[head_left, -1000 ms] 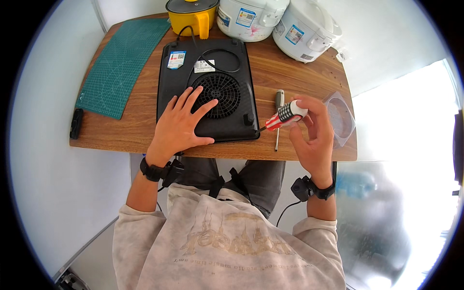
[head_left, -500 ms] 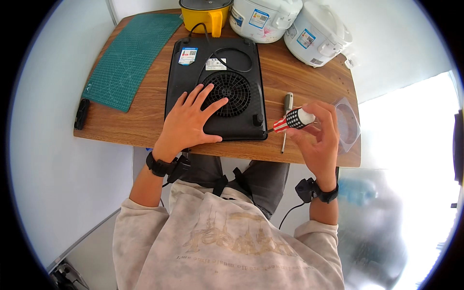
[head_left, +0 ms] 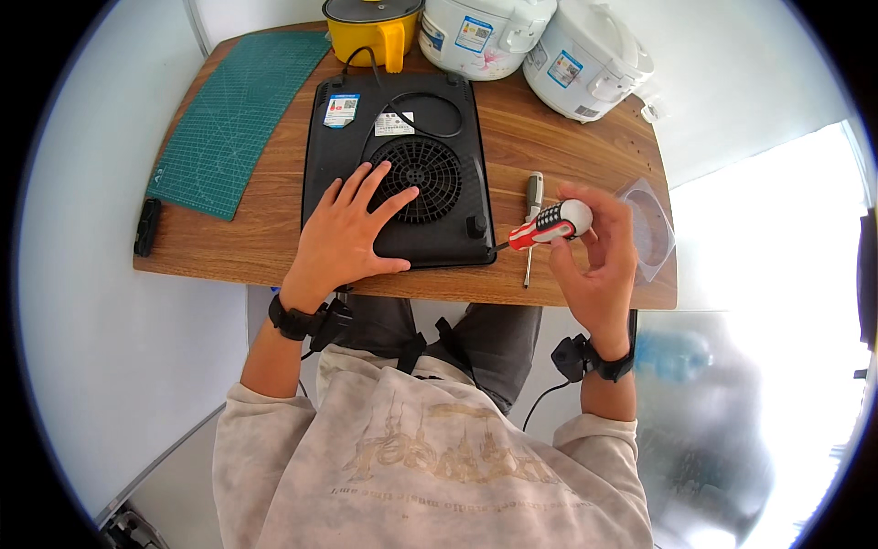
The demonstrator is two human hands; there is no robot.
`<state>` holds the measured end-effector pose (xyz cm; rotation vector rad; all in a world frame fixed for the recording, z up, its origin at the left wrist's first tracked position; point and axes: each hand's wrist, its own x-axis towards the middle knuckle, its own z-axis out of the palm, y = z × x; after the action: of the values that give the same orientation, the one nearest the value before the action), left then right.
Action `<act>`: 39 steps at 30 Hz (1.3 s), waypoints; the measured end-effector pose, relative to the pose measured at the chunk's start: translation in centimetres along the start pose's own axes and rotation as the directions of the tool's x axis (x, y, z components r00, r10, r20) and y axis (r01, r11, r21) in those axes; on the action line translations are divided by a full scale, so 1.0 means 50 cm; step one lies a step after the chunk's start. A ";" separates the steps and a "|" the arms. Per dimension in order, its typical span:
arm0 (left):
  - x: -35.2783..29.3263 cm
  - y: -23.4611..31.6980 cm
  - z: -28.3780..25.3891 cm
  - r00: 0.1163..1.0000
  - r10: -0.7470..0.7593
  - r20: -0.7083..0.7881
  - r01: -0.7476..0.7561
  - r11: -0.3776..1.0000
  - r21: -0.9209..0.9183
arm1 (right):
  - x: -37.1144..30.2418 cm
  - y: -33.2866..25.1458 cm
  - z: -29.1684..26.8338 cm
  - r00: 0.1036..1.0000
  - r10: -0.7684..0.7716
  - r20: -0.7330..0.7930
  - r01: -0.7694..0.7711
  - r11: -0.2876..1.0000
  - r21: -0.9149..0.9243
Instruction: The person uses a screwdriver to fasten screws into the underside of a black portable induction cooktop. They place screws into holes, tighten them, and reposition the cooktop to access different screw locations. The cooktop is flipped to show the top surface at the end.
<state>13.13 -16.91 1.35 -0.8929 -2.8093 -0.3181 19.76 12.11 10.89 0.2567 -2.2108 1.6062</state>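
Black appliance (head_left: 425,174) under splayed left hand (head_left: 346,236), screwdriver (head_left: 547,225) (red, white, black) in gripping right hand (head_left: 601,267)

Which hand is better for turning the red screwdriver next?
Probably the right hand: it holds the red screwdriver, whose shaft points at the near right corner of the black appliance. The left hand lies spread on the appliance, away from the screwdriver.

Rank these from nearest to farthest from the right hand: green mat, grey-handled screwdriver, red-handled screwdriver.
1. Red-handled screwdriver: held in the right hand.
2. Grey-handled screwdriver: on the table, left of that hand.
3. Green mat: table's left side.
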 end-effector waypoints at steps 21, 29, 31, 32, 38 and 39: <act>0.000 -0.002 0.001 1.000 0.000 0.000 0.000 1.000 -0.006 | 0.009 0.011 -0.015 0.977 -0.201 0.072 0.212 0.946 -0.247; 0.001 -0.001 0.001 1.000 0.001 -0.003 -0.001 1.000 -0.010 | 0.011 0.007 -0.023 0.967 -0.244 0.073 0.254 0.890 -0.379; 0.000 -0.001 -0.001 1.000 -0.003 0.000 0.003 1.000 -0.007 | 0.011 0.017 -0.026 0.971 -0.233 0.059 0.239 0.910 -0.339; -0.001 -0.001 -0.001 1.000 -0.003 0.000 0.003 1.000 -0.005 | 0.012 0.019 -0.026 0.972 -0.228 0.053 0.232 0.918 -0.320; 0.000 0.000 0.000 1.000 -0.006 0.000 0.006 1.000 0.000 | 0.009 0.001 -0.012 0.980 -0.195 0.041 0.198 0.939 -0.280; 0.000 0.000 0.001 1.000 -0.004 -0.001 0.004 1.000 0.000 | 0.008 0.002 -0.014 0.982 -0.185 0.038 0.187 0.928 -0.322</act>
<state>13.15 -16.91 1.32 -0.8869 -2.8102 -0.3184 19.51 12.81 11.15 0.3644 -2.3333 1.1228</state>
